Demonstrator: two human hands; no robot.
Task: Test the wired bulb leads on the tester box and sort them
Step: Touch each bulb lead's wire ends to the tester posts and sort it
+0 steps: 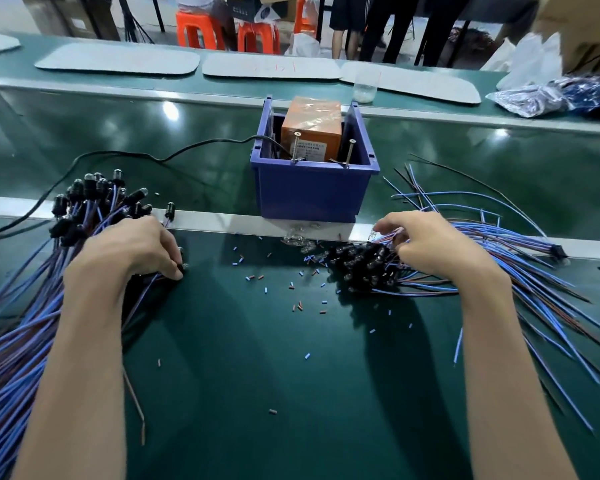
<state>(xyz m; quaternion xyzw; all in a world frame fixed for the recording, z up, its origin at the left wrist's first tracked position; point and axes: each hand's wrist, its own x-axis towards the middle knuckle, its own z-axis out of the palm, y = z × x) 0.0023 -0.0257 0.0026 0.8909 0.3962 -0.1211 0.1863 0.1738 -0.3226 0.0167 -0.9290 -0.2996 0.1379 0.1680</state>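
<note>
Tester box, orange, stands inside the open blue bin.

Left pile: its wires run off the left and bottom edges, so their far ends do not show.
Left hand: the fingertips curl into the left pile; which lead they pinch is hidden.
Right hand: it covers the bulbs under it; cannot tell if it holds one.
Right pile: the outer wire ends are blurry.
Tester box: the blue bin hides its bottom; the label is too small to read.
Black cable: goes off the left edge.
</note>
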